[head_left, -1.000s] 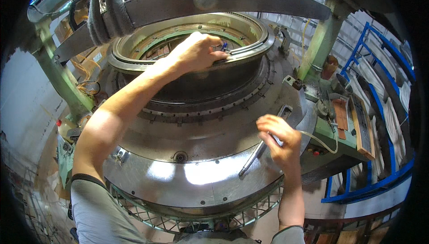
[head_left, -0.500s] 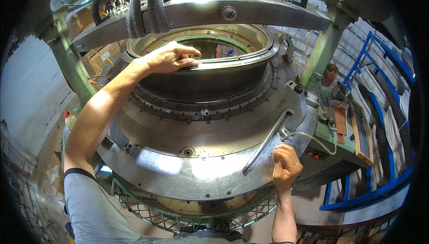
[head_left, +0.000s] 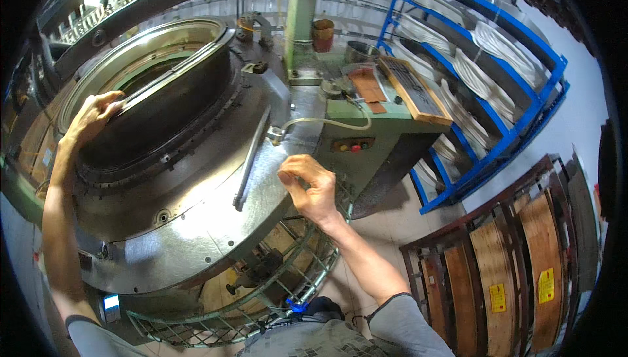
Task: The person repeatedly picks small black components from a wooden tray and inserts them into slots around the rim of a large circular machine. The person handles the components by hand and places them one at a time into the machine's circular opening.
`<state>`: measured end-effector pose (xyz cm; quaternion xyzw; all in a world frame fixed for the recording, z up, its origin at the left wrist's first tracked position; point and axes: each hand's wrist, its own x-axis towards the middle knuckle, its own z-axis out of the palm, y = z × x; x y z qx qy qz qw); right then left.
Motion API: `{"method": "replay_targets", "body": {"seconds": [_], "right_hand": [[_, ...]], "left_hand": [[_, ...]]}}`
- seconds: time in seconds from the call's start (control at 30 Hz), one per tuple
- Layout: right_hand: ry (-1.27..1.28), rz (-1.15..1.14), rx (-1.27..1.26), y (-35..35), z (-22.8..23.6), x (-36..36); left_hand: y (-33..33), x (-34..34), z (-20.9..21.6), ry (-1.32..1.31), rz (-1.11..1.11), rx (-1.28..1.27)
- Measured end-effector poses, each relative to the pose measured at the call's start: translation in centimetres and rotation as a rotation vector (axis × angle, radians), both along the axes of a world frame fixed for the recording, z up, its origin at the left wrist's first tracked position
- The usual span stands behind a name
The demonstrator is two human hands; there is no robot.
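Ring (head_left: 186, 98) at upper left is best touched lightly; whether anything is held in the narrowed fingers of left hand (head_left: 93, 120) or right hand (head_left: 313, 188) cannot be told

Storage, your right side.
Blue rack (head_left: 492, 162), white bundles (head_left: 481, 82) on its tiers. Nearer you, wooden boards (head_left: 492, 255) in a dark frame (head_left: 468, 221), two yellow labels (head_left: 546, 285). Green surface (head_left: 386, 109) left of the rack: wood-framed tray (head_left: 434, 119) beside a reddish-brown sheet (head_left: 366, 85).
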<state>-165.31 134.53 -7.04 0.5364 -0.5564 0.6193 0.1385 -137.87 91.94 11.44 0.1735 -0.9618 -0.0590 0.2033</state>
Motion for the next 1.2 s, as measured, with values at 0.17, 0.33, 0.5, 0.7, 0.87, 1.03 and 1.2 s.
{"method": "replay_targets", "body": {"seconds": [0.17, 0.33, 0.5, 0.7, 0.87, 1.03, 1.2], "right_hand": [[-0.021, -0.218, 0.21, 9.6, 0.1, -3.5], [-0.327, -0.449, 0.241, 18.2, -0.2, -13.1], [-0.438, -0.649, 0.162, 24.5, 0.9, -25.5], [-0.125, -0.733, 0.529, 28.3, 5.4, -41.2], [0.12, -0.431, 0.854, 24.6, 7.6, -54.4], [0.524, -0.119, 1.082, 21.4, 7.8, -60.8], [0.445, 0.025, 1.22, 20.0, 8.1, -62.9]], "left_hand": [[-0.2, 1.1, -0.4, 0.169, 0.179, -0.3], [6.9, 3.1, -1.8, 0.23, 0.2, -0.472], [22.6, 1.0, -5.0, 0.192, 0.252, -0.349], [37.4, -11.0, -6.9, 0.253, -0.194, 0.146], [42.5, -24.5, -9.9, 0.354, -0.276, 0.385], [46.1, -34.3, -11.8, 0.363, -0.369, 0.553], [47.8, -39.2, -12.0, 0.242, -0.454, 0.591]]}}
